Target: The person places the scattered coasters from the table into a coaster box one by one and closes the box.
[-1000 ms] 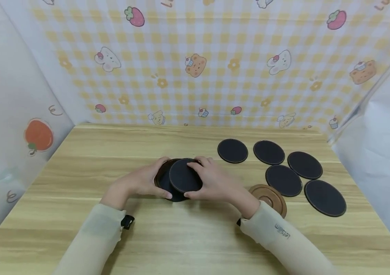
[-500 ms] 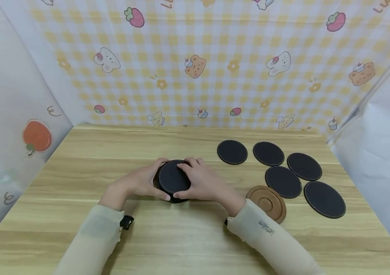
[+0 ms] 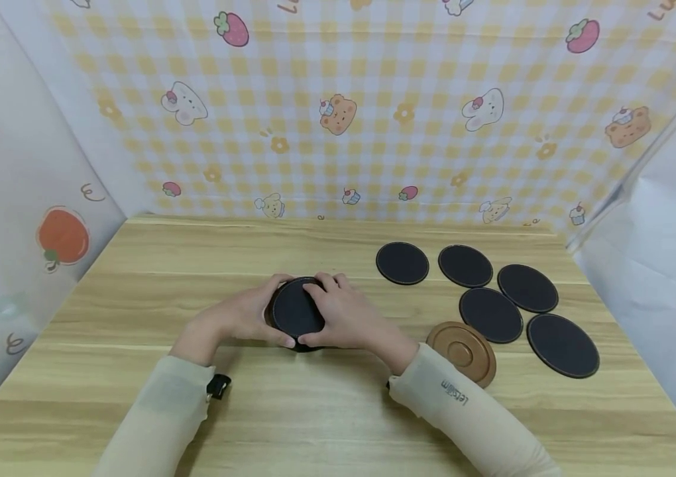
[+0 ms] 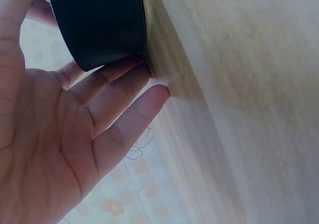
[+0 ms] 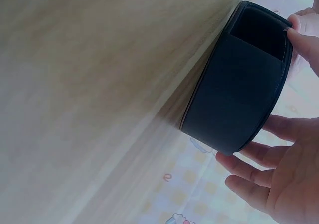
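A black round coaster holder with a cutout in its side stands on the table between both hands. My left hand grips its left side, thumb in front and fingers behind; the left wrist view shows these fingers along the dark wall. A black round coaster with a stitched edge lies level with the holder's mouth. My right hand holds this coaster at its right edge, thumb near the cutout and fingers at the far side. The coaster's right part is hidden under the hand, and the holder's inside is mostly dark.
Several black coasters, among them a near one and a far one, lie flat on the wood-grain table at the right. A brown round ridged lid-like disc lies beside the right forearm. A patterned cloth hangs behind.
My right hand has moved left with the coaster, which now covers the holder's mouth instead of overlapping its right side. The left hand has stayed on the holder.
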`<move>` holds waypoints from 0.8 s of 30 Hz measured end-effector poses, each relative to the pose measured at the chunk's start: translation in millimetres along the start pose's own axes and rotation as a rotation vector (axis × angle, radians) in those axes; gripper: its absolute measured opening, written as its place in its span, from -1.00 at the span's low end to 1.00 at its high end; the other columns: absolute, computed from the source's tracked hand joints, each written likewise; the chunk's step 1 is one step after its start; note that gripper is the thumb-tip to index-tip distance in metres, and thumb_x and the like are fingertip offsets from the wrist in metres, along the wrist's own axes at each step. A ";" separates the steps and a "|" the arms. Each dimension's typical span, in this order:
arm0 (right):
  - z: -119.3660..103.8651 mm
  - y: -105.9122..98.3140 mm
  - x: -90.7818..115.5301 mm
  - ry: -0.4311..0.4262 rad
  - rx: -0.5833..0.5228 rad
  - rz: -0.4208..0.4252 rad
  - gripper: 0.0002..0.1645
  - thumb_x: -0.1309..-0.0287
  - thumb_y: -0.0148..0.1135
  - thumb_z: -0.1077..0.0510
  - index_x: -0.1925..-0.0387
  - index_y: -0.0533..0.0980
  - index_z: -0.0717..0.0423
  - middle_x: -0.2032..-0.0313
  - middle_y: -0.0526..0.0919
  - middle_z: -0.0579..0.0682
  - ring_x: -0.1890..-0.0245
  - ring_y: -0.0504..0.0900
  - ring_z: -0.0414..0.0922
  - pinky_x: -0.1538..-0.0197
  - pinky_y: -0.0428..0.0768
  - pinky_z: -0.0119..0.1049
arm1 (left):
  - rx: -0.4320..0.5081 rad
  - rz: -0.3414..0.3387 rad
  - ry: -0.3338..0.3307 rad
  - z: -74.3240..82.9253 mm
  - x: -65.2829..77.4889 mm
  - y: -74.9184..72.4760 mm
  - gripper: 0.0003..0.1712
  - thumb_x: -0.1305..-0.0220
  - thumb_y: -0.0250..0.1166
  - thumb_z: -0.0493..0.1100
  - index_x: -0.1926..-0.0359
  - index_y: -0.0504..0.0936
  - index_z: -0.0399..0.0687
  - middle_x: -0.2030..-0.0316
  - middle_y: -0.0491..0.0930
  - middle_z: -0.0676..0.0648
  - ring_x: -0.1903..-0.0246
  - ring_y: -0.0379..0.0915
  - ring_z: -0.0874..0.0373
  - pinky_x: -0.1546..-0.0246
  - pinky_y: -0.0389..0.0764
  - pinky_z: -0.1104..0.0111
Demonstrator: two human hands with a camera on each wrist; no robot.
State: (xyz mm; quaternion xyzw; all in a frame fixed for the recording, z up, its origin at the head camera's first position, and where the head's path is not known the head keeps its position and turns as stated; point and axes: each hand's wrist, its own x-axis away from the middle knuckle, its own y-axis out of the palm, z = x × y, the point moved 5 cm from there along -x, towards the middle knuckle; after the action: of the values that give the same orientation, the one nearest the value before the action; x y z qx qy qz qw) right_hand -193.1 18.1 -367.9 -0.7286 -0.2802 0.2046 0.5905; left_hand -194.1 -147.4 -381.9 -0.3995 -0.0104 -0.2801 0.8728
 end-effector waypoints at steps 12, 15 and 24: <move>5.1 -1.3 2.6 -0.004 -0.058 -0.037 0.12 -0.05 0.34 -0.43 -0.46 0.24 0.10 -0.48 0.23 0.12 -0.40 0.28 0.15 -0.33 0.42 0.04 | -0.031 -0.002 -0.014 0.4 1.4 -0.1 0.29 0.12 0.59 0.27 -0.50 0.01 0.09 -0.36 0.35 -0.18 -0.27 0.39 -0.11 -0.24 0.41 -0.05; 10.6 -3.0 4.3 0.001 -0.099 -0.044 0.08 -0.08 0.34 -0.38 -0.46 0.24 0.12 -0.48 0.21 0.15 -0.42 0.25 0.20 -0.36 0.38 0.05 | -0.028 -0.004 -0.019 0.4 0.9 1.1 0.30 0.12 0.58 0.27 -0.50 0.00 0.09 -0.39 0.32 -0.17 -0.30 0.36 -0.11 -0.25 0.39 -0.07; 41.6 -17.0 13.7 0.054 -0.150 -0.033 -0.03 -0.13 0.38 -0.25 -0.42 0.29 0.15 -0.49 0.19 0.21 -0.45 0.19 0.25 -0.36 0.34 0.17 | -0.005 0.004 -0.014 1.0 1.0 1.5 0.27 0.11 0.61 0.18 -0.49 0.02 0.06 -0.35 0.37 -0.20 -0.31 0.35 -0.14 -0.27 0.35 -0.11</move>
State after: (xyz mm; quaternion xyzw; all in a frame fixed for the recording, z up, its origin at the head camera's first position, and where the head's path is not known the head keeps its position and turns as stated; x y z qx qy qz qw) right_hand -211.7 60.5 -360.0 -0.7715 -0.2905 0.1534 0.5448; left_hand -192.3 -146.3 -382.0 -0.4036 -0.0152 -0.2755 0.8723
